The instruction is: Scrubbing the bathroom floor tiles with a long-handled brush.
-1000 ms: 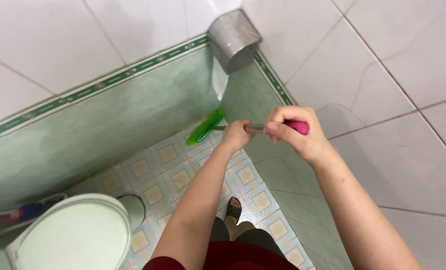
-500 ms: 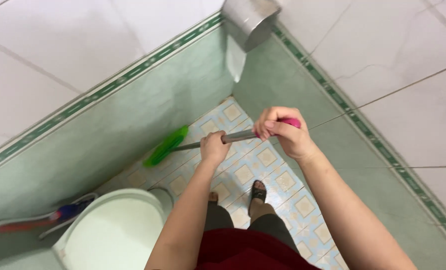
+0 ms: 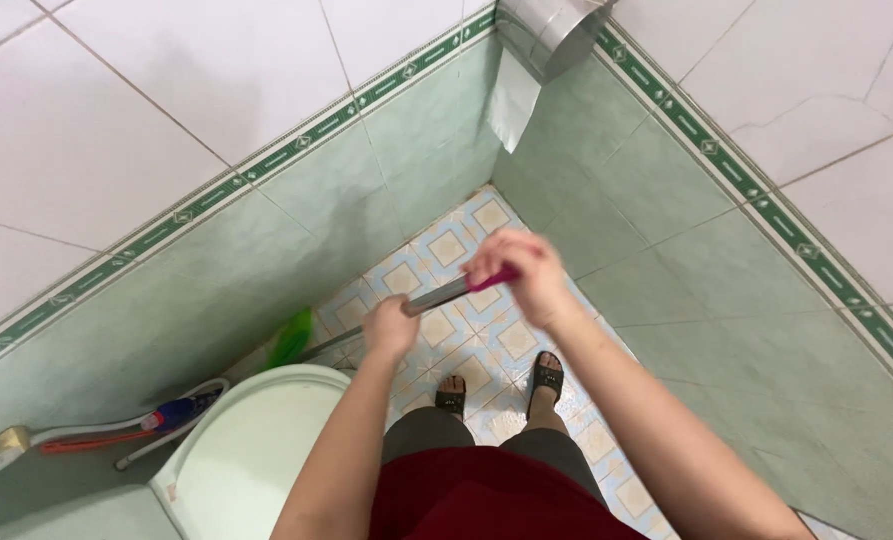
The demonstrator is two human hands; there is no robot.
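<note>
Counting things: one brush (image 3: 291, 338) with a green head, one metal handle (image 3: 436, 296) with a pink end, one toilet (image 3: 251, 450) with closed lid, one metal paper holder (image 3: 551, 30) in the wall corner, one spray hose (image 3: 116, 435), two sandalled feet (image 3: 496, 385).
Hands: two, the left hand (image 3: 390, 327) and the right hand (image 3: 524, 270).
Change: against the frame half a second before, the green head stood lower and closer to the toilet rim, and both hands were nearer to the wall corner's floor.
Grip: both hands were closed fully around the handle, the left lower on the metal part, the right on the pink end.
Pose: both arms were stretched forward and down; the right hand looked blurred.
Brush place: the head was on the patterned floor tiles (image 3: 446, 248), just beside the toilet and the green wall.
</note>
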